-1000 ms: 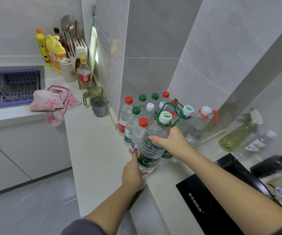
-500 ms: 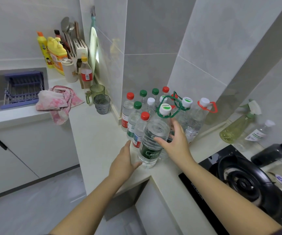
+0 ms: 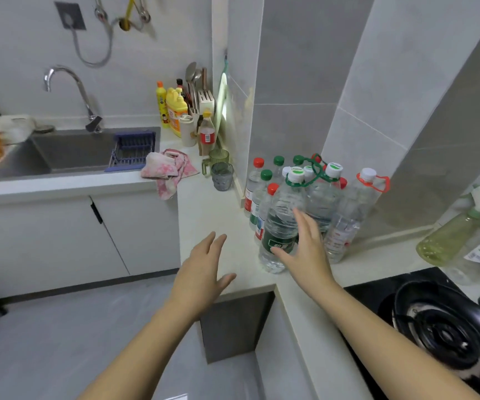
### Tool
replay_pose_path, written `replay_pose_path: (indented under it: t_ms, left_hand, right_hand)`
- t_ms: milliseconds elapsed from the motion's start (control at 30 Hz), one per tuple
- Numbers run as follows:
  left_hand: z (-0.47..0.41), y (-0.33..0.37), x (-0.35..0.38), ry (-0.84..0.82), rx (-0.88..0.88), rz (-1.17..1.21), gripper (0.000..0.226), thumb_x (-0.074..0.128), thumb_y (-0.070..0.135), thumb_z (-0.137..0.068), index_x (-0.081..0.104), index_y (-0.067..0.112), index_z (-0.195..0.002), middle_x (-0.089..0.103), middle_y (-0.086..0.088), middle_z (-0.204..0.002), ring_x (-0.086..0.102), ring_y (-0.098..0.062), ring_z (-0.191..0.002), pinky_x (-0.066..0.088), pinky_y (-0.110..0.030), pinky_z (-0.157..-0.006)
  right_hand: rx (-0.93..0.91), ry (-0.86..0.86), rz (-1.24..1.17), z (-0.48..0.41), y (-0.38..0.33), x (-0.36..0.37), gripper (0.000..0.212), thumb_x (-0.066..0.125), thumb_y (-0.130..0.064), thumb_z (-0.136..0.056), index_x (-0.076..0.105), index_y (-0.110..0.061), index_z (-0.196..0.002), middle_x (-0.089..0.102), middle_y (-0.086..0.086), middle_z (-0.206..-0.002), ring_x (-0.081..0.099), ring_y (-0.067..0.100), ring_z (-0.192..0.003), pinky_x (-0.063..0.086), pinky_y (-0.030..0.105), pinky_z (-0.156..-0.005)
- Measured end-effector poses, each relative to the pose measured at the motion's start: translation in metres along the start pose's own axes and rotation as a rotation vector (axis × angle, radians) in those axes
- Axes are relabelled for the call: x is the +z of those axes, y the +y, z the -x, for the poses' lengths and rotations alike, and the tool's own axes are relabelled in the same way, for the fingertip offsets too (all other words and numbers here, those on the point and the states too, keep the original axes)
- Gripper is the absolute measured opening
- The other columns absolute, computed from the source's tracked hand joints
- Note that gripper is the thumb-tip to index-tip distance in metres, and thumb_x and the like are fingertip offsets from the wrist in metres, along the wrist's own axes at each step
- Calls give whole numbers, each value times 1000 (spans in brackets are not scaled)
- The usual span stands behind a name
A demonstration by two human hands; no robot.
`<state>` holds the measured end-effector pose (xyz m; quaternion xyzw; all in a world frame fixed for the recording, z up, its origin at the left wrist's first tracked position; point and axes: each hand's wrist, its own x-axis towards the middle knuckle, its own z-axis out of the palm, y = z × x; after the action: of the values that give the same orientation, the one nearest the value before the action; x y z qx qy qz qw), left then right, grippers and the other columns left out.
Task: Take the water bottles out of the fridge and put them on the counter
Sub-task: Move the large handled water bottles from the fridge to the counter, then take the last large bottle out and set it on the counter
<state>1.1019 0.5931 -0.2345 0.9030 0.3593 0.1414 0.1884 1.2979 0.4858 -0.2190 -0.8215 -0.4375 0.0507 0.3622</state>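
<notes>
Several clear water bottles with red, green and white caps stand clustered in the counter (image 3: 212,215) corner against the tiled wall. The nearest one, a large bottle with a green label (image 3: 280,223), stands upright at the front of the cluster. My right hand (image 3: 305,249) hovers just in front of it with fingers spread, no longer gripping. My left hand (image 3: 204,269) is open over the counter's front edge, well left of the bottles and holding nothing. The fridge is not in view.
Two glass cups (image 3: 221,171) and a pink cloth (image 3: 169,171) lie left of the bottles. A sink (image 3: 74,151) with a blue rack, detergent bottles (image 3: 175,111) and a knife block sit further back. A black gas stove (image 3: 440,327) and spray bottle (image 3: 452,235) are to the right.
Both hands let go of the large green-label bottle, now standing on the counter, and pulled back towards me. The view swung left, showing the sink and tap.
</notes>
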Motion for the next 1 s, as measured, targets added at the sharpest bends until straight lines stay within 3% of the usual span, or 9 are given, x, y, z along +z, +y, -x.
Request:
replay_pose_path:
  t_ms: [200, 367, 433, 700, 800, 1000]
  left_hand:
    - [80, 6, -35, 185, -96, -175, 82, 65, 45, -87, 19, 26, -152, 19, -1, -160, 17, -21, -147, 27, -36, -115]
    - [156, -17, -58, 335, -304, -316, 88, 70, 48, -79, 29, 17, -149, 36, -11, -153, 26, -31, -144, 34, -51, -111]
    - [186, -25, -66, 384, -404, -331, 89, 68, 49, -79, 26, 18, -150, 35, -11, -153, 23, -32, -145, 31, -54, -112]
    - [309, -46, -92, 490, -735, -397, 83, 49, 57, -84, 22, 19, -152, 25, -11, -157, 11, -31, -148, 21, -55, -115]
    - [365, -52, -103, 552, -835, -425, 83, 52, 57, -84, 24, 19, -151, 28, -12, -156, 14, -32, -147, 23, -57, -114]
    - [491, -58, -121, 627, -1016, -469, 81, 36, 63, -84, 19, 22, -152, 26, -11, -157, 12, -31, -147, 22, -57, -113]
  right_hand:
    - [-301, -231, 100, 40, -37, 5, 91, 68, -44, -88, 9, -34, -156, 6, -4, -164, 5, 19, -151, 17, 44, -122]
    - [-547, -370, 356, 74, -84, 23, 85, 47, -58, -95, -12, -40, -153, -19, -3, -163, -21, 22, -150, -13, 44, -118]
    - [-640, -414, 376, 89, -104, 37, 82, 39, -62, -95, -19, -41, -150, -25, -2, -162, -26, 23, -148, -17, 45, -115]
    - [-962, -515, 268, 157, -190, 94, 76, 28, -65, -94, -11, -39, -153, -20, 0, -163, -23, 25, -149, -11, 51, -118]
    - [-1092, -532, 213, 198, -225, 112, 73, 22, -65, -93, -2, -37, -155, -8, 3, -165, -13, 28, -151, -8, 52, -117]
    - [-1269, -562, 141, 305, -292, 138, 74, 23, -65, -90, 9, -33, -156, 10, 7, -165, 3, 32, -152, 9, 58, -117]
